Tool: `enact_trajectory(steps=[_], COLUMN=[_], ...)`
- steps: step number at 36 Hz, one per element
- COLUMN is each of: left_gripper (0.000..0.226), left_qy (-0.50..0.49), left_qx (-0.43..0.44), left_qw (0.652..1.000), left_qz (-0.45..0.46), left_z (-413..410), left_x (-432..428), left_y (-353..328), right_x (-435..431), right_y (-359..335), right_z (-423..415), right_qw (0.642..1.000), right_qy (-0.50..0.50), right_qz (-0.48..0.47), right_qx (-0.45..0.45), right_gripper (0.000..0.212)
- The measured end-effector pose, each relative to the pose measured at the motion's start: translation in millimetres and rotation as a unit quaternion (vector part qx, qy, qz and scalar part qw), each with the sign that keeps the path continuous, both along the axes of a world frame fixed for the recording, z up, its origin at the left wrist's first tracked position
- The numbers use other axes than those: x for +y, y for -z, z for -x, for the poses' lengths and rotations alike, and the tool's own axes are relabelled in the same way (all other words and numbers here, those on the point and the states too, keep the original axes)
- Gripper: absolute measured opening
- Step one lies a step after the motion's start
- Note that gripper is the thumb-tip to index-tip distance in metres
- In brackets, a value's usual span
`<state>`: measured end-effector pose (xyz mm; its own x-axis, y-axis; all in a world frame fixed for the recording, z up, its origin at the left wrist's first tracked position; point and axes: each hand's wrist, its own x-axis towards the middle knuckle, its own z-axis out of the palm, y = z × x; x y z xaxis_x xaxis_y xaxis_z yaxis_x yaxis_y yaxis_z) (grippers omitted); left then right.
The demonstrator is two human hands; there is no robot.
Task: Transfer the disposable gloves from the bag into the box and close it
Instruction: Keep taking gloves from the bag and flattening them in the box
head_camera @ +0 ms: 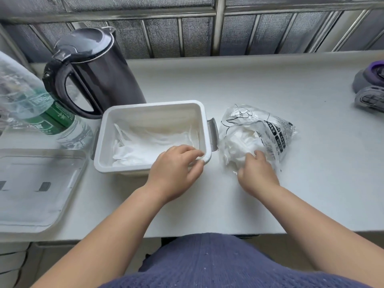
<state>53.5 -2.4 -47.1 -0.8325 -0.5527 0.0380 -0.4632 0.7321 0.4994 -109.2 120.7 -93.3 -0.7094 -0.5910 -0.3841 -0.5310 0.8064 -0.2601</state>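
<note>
1. At your far left, the clear lid (37,190) lies flat on the white counter (249,80). Behind it are a green-labelled water bottle (52,119) and a black electric kettle (91,73).
2. The white box (153,105) stands open, with some gloves (149,146) lying in its bottom.
3. Your left hand (176,173) grips the box's near right corner, fingers curled over the rim and thumb outside.
4. Just beside the box lies the printed clear bag (276,129). Your right hand (257,173) curls its fingers into the wad of gloves (239,142) at the bag's mouth.
</note>
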Motion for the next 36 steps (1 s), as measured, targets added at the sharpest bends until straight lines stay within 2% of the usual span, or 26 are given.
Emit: enact_trajectory(steps=[5,8,12,14,18,22,26,30,36], left_gripper=[0.045,0.043,0.042,0.043,0.051,0.048,0.036,0.035,0.035], left_qy=[0.004,0.009,0.013,0.013,0.024,0.03,0.03,0.028,0.031], left_qx=[-0.014,-0.016,-0.017,-0.02,-0.026,-0.045,-0.066,-0.07,-0.073], left_qw=[0.999,0.999,0.999,0.998,0.998,0.996,0.996,0.996,0.996], left_qz=[0.033,0.038,0.05,0.055,0.058,0.066,0.055,0.046,0.044], left_z=[0.4,1.1,1.7,1.8,1.6,0.4,0.6,1.5,2.0], left_x=[1.3,2.2,1.6,1.9,1.9,-1.1,-2.0,-1.6,-3.9], left_y=[3.3,3.3,5.2,6.6,5.2,5.6,6.4,5.6,4.7], right_x=[5.3,4.9,-1.9,-5.8,-7.4,-9.6,-8.8,-6.6,-3.5], right_y=[5.1,-1.5,-7.4,-3.3,2.4,0.6,-6.6,-13.0,-31.6], right_z=[-0.3,0.0,-6.5,-4.6,7.8,5.8,-2.7,-4.3,-12.0], right_qw=[0.999,1.0,0.995,0.994,0.999,0.998,0.996,0.983,0.928], right_qy=[0.032,-0.015,-0.085,-0.099,-0.017,-0.008,0.012,0.07,0.131], right_qz=[-0.001,-0.02,0.05,0.043,0.021,0.015,0.087,0.169,0.331], right_qx=[-0.04,-0.011,0.012,0.015,0.044,0.054,0.028,-0.021,-0.105], right_gripper=[0.038,0.03,0.042,0.04,0.021,0.022,0.021,0.02,0.019])
